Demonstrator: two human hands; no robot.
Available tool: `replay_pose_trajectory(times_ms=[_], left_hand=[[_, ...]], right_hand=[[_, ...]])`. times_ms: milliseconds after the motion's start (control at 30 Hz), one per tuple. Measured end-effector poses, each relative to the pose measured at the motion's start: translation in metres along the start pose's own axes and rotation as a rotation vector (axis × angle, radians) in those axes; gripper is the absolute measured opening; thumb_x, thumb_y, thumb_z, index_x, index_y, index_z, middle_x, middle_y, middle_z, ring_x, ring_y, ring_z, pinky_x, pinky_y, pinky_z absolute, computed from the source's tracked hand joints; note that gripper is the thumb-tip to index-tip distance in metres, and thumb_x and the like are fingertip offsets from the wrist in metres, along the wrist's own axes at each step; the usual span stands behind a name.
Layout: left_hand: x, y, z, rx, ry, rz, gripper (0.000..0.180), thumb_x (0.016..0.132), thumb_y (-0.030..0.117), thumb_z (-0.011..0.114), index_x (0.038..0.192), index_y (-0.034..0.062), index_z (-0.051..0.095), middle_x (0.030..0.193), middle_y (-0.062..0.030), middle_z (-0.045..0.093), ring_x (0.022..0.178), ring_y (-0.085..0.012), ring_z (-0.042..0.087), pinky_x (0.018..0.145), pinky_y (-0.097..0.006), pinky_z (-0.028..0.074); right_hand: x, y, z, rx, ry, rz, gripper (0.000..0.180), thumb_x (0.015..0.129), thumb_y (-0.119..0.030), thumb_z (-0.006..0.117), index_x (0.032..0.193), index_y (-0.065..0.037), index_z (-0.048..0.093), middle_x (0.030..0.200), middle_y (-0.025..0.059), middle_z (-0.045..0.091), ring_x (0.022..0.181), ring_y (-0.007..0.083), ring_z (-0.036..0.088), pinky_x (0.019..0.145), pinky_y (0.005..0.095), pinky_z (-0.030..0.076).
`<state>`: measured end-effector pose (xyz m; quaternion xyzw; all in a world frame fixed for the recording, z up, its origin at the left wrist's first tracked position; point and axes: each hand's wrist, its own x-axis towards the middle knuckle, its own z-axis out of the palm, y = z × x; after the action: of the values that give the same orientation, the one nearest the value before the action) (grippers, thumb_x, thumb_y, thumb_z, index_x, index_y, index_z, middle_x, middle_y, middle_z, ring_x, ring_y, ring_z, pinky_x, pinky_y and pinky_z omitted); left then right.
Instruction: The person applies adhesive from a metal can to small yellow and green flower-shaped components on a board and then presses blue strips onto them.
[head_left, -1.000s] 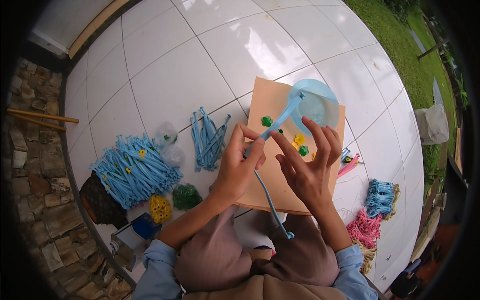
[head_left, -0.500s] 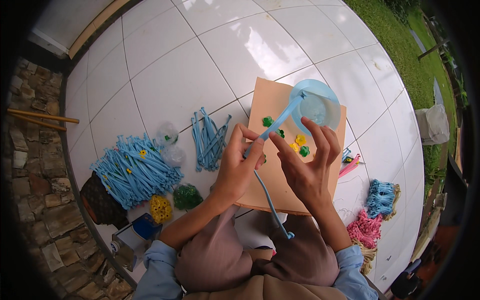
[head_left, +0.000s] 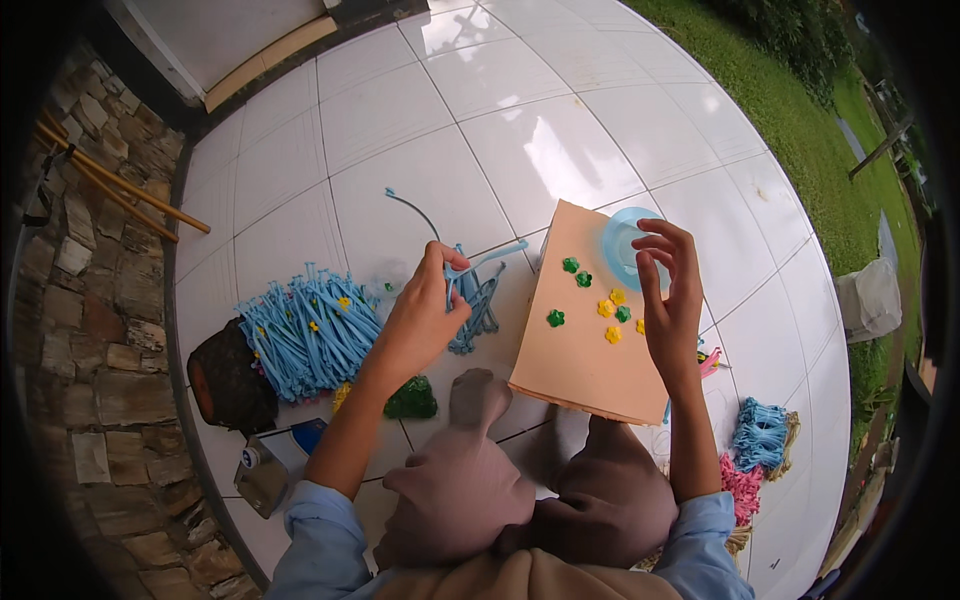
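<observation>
Pinched in my left hand (head_left: pixel 418 315) is a light-blue strap (head_left: pixel 497 252). Its flat length points to the right, and a thin tail curves up and away with a small knot at its end. Below it on the floor, a small bundle of similar blue straps (head_left: pixel 482 312) is partly hidden by that hand. My right hand (head_left: pixel 675 300) is raised over the right side of a tan board (head_left: pixel 560 365), fingers bent and apart, nothing visible in them. Behind its fingers stands a light-blue bowl (head_left: pixel 622 250). Green flower pieces (head_left: pixel 556 318) and yellow flower pieces (head_left: pixel 613 336) lie loose on the board.
A big heap of blue straps (head_left: pixel 310 335) lies at left, beside a dark brown bag (head_left: pixel 228 375), a clear container (head_left: pixel 268 465) and a bag of green pieces (head_left: pixel 412 398). Blue bundles (head_left: pixel 760 432) and pink bundles (head_left: pixel 741 488) lie at right. A stone strip (head_left: pixel 120 430) borders the tiles.
My left hand has carried the strap left, off the board to above the small bundle. My right hand has moved away from the strap toward the right. The whole view has shifted.
</observation>
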<state>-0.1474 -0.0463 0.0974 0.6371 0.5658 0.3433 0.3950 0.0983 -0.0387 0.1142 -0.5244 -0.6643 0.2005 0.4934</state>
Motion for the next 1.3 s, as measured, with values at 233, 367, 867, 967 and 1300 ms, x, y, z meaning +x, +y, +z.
replay_pose_trajectory(times_ms=[233, 367, 867, 967, 1300], left_hand=[[-0.01, -0.013, -0.088, 0.808, 0.006, 0.04, 0.025, 0.077, 0.0, 0.055, 0.102, 0.0053, 0.051, 0.079, -0.0138, 0.064, 0.077, -0.0288, 0.062, 0.07, -0.036, 0.049], [0.019, -0.054, -0.092, 0.497, -0.083, -0.073, 0.016, 0.072, 0.012, 0.064, 0.088, 0.007, 0.06, 0.07, -0.0088, 0.066, 0.068, -0.0219, 0.065, 0.065, -0.031, 0.05], [0.056, -0.219, 0.021, -0.054, 0.571, -0.01, 0.013, 0.075, 0.004, 0.063, 0.086, 0.005, 0.055, 0.077, -0.0065, 0.058, 0.067, -0.0218, 0.057, 0.061, -0.032, 0.046], [0.031, -0.272, 0.048, 0.063, 0.552, -0.141, 0.016, 0.073, 0.003, 0.065, 0.085, 0.0046, 0.055, 0.091, -0.0091, 0.053, 0.075, -0.0238, 0.055, 0.067, -0.034, 0.045], [0.022, -0.277, 0.079, 0.159, 0.305, -0.014, 0.023, 0.076, 0.0, 0.058, 0.099, 0.0051, 0.057, 0.098, -0.0125, 0.054, 0.09, -0.0289, 0.054, 0.078, -0.038, 0.044]], right_hand=[[0.028, -0.063, 0.078, 0.044, -0.815, 0.053, 0.02, 0.087, -0.014, 0.053, 0.103, -0.002, 0.052, 0.087, 0.0136, 0.062, 0.078, 0.0255, 0.062, 0.072, 0.0362, 0.048], [0.003, 0.003, 0.18, -0.223, -0.834, 0.051, 0.026, 0.083, -0.012, 0.049, 0.104, 0.003, 0.042, 0.08, 0.0274, 0.06, 0.078, 0.0379, 0.062, 0.07, 0.0438, 0.048], [-0.099, 0.114, 0.293, 0.488, 0.011, 0.771, 0.014, 0.086, 0.001, 0.046, 0.1, 0.001, 0.045, 0.093, 0.0133, 0.054, 0.075, 0.0163, 0.057, 0.066, 0.0278, 0.052], [-0.117, 0.123, 0.308, 0.496, 0.01, 0.819, 0.013, 0.085, 0.001, 0.048, 0.098, 0.001, 0.047, 0.09, 0.0117, 0.057, 0.078, 0.0156, 0.058, 0.071, 0.0281, 0.051], [-0.123, 0.155, 0.308, 0.2, 0.029, 0.619, 0.026, 0.08, 0.006, 0.049, 0.104, 0.0, 0.046, 0.102, 0.0155, 0.054, 0.094, 0.0252, 0.054, 0.083, 0.0345, 0.042]])
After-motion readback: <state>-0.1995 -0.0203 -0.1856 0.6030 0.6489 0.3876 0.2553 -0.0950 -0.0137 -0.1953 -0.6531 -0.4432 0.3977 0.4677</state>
